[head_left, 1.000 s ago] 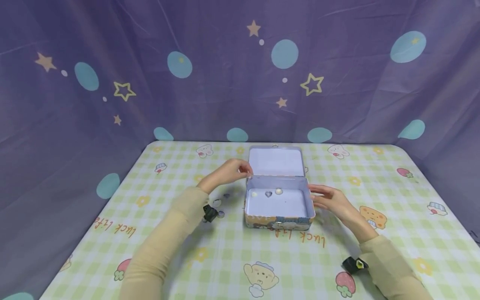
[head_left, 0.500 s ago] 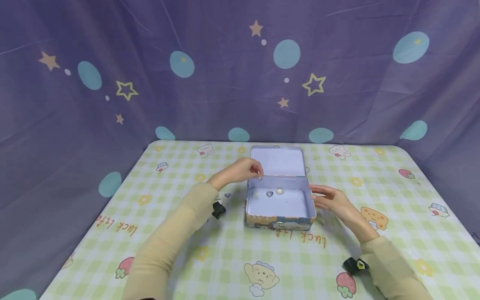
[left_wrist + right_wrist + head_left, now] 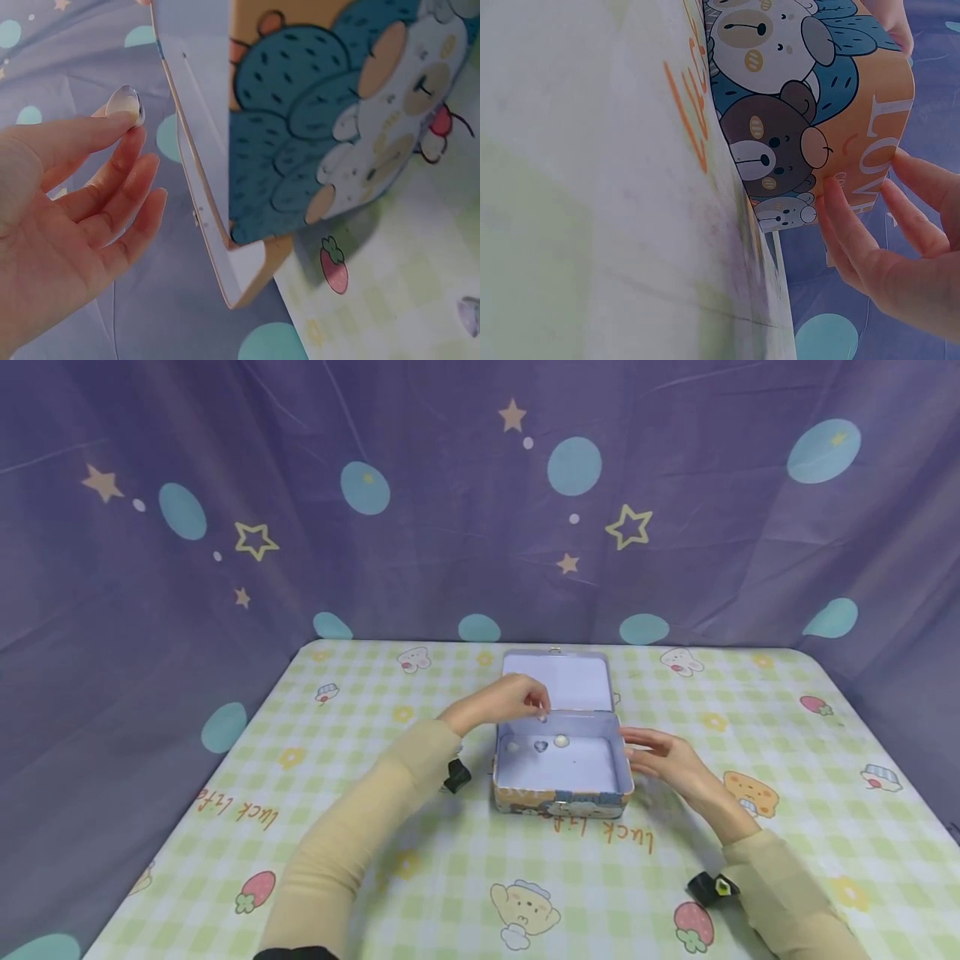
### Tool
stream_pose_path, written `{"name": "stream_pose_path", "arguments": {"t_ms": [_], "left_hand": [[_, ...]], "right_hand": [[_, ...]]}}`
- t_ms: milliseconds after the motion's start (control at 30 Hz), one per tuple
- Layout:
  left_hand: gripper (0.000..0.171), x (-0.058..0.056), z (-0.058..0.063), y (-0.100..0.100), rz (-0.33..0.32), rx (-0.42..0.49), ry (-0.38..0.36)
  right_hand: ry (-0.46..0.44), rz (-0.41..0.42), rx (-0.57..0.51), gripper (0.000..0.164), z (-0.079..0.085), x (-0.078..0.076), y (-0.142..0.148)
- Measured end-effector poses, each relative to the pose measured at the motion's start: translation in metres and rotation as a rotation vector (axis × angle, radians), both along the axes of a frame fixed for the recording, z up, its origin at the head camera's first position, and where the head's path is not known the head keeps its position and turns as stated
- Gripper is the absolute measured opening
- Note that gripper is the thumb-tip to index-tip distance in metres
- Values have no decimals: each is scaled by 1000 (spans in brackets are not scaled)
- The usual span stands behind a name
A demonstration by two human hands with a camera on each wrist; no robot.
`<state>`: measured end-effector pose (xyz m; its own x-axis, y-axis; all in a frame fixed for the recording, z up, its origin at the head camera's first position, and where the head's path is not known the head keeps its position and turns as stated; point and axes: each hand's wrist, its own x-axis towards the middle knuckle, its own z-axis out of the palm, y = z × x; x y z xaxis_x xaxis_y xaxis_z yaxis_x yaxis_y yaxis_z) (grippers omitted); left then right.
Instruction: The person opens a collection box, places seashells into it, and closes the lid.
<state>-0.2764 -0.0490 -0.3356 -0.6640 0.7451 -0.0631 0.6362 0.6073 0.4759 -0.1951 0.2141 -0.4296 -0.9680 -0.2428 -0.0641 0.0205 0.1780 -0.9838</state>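
Gem [image 3: 124, 105] held over the open tin [image 3: 558, 802]
Left hand [image 3: 512, 698] pinches it, likely because it's small; right hand [image 3: 669, 766] lays extended fingers against the tin's side, perhaps steadying it on the surface [image 3: 420, 906].

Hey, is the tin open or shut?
Open: the tin has its lid swung back, and small pieces show inside.
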Motion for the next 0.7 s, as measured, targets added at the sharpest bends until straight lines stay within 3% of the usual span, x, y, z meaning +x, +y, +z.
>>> {"name": "stream_pose_path", "arguments": {"t_ms": [233, 700], "left_hand": [[9, 0, 2, 15, -26, -49, 13], [8, -2, -3, 39, -88, -117, -12]], "right_hand": [[-23, 6, -9, 56, 11, 5, -4], [-30, -2, -8, 57, 10, 4, -5]]}}
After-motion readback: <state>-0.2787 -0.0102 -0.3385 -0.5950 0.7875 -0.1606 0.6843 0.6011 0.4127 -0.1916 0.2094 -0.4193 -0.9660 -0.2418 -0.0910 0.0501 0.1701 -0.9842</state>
